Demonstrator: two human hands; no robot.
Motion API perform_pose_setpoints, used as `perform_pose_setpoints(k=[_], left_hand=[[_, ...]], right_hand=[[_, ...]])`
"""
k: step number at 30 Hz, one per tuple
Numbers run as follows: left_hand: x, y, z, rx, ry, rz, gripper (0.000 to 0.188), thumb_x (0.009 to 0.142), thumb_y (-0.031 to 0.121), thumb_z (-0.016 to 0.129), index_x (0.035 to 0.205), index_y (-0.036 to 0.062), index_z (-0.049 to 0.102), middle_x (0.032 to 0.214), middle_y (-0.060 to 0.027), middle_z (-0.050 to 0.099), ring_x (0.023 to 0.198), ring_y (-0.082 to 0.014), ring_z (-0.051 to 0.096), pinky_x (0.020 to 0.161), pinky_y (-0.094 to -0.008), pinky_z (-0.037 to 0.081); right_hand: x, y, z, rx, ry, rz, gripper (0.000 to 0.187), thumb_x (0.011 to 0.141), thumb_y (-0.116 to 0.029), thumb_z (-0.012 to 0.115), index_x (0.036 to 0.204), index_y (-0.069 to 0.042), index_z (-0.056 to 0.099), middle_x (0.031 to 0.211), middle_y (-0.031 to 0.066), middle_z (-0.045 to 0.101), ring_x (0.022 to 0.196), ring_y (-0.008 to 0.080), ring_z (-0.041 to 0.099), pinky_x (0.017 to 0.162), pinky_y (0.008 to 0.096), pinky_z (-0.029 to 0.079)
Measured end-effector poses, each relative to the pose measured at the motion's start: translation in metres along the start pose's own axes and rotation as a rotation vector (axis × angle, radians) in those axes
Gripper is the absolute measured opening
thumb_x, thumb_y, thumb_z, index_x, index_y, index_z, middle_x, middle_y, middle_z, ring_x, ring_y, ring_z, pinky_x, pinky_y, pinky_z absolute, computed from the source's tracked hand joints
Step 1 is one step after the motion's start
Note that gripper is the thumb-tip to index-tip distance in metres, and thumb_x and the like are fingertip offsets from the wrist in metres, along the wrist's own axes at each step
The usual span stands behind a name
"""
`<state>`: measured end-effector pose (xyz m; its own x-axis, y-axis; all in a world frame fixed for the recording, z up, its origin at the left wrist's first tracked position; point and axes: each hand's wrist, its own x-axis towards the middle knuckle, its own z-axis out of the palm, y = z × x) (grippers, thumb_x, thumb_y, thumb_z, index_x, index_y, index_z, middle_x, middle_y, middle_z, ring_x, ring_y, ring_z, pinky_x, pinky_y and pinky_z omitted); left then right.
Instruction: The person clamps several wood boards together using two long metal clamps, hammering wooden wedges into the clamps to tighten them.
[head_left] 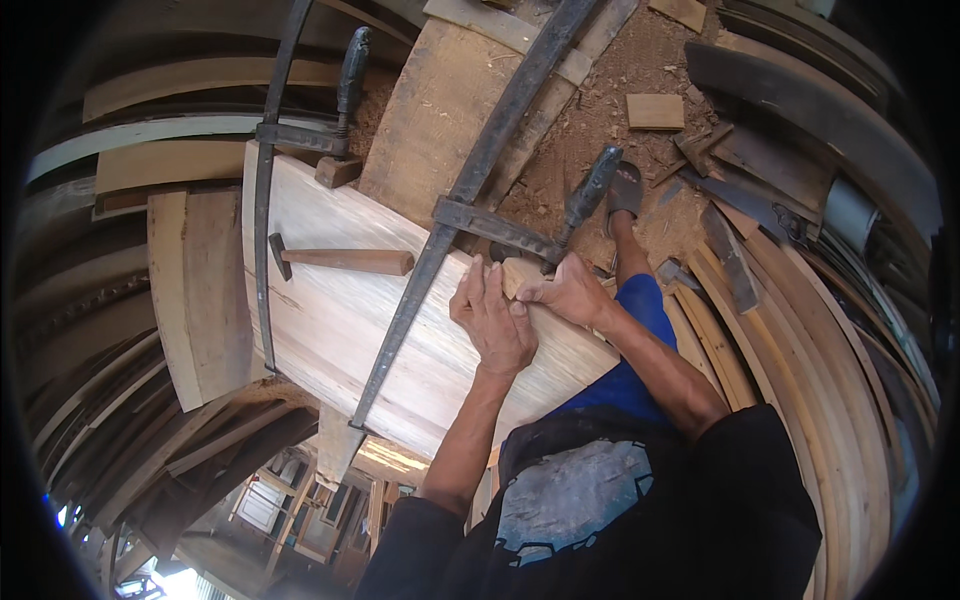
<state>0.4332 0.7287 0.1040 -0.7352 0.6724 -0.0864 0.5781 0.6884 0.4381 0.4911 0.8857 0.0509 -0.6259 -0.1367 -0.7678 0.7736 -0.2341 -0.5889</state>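
A small wood block [525, 272] sits at the edge of a pale wooden panel [370, 330], under the jaw end of a bar clamp [480, 170]. My right hand [575, 292] grips the block from the right, its thumb pressed along the near side. On the block's left, my left hand [495, 318] holds against it, with fingertips pointing away from me and thumb bent inward. Just beyond my right hand rises the clamp's dark handle [592, 185]. Some of the block is hidden by my fingers.
A hammer [345, 261] lies on the panel between this clamp and a second bar clamp [263, 220] on the left. Wood shavings cover the ground ahead [600, 120]. A handsaw [735, 205] and long boards [800, 370] lie right; more planks [200, 300] stand left.
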Motion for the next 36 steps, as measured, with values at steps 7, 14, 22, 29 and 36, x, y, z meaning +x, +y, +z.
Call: perform_pose_setpoints(k=[7,14,22,29,36], left_hand=[[-0.002,-0.006,0.001,-0.206,0.062,0.008,0.059,0.098,0.041,0.029,0.131,-0.0068,0.039,0.144,-0.0289,0.036,0.127,-0.0380,0.033,0.107,-0.0466,0.022],[0.003,0.000,-0.004,-0.096,0.039,-0.021,0.063,0.097,0.043,0.031,0.134,-0.0071,0.043,0.144,-0.0242,0.042,0.122,-0.0368,0.037,0.105,-0.0462,0.025],[0.005,0.002,-0.009,-0.067,0.036,-0.048,0.065,0.097,0.047,0.027,0.127,-0.0045,0.053,0.140,-0.0229,0.046,0.121,-0.0366,0.037,0.105,-0.0463,0.024],[0.002,0.004,-0.010,-0.077,0.005,-0.047,0.068,0.096,0.049,0.026,0.127,-0.0059,0.050,0.144,-0.0244,0.041,0.125,-0.0385,0.034,0.106,-0.0465,0.020],[0.011,0.008,-0.022,-0.032,-0.017,-0.039,0.056,0.094,0.040,0.043,0.129,-0.0020,0.049,0.144,-0.0245,0.039,0.127,-0.0386,0.033,0.106,-0.0493,0.021]], right_hand=[[-0.010,0.012,0.006,-0.255,0.204,-0.519,0.072,0.070,-0.045,0.081,0.114,0.008,0.060,0.098,0.0189,0.067,0.095,0.0236,0.063,0.083,0.0367,0.049],[-0.008,0.000,0.024,0.126,0.172,-0.284,0.066,0.067,-0.036,0.081,0.114,0.006,0.061,0.103,0.0188,0.067,0.097,0.0253,0.063,0.085,0.0366,0.049],[-0.023,-0.035,0.025,-0.222,0.247,0.103,0.047,0.066,-0.031,0.081,0.086,0.009,0.067,0.074,0.0130,0.066,0.071,0.0150,0.062,0.063,0.0349,0.050],[-0.025,-0.022,0.032,-0.082,0.306,-0.071,0.041,0.068,-0.029,0.079,0.078,0.008,0.067,0.067,0.0091,0.063,0.061,0.0127,0.056,0.054,0.0338,0.046],[-0.049,-0.037,-0.010,0.035,0.139,-0.048,0.071,0.079,-0.035,0.075,0.130,0.006,0.049,0.111,0.0139,0.060,0.103,0.0208,0.058,0.088,0.0333,0.046]])
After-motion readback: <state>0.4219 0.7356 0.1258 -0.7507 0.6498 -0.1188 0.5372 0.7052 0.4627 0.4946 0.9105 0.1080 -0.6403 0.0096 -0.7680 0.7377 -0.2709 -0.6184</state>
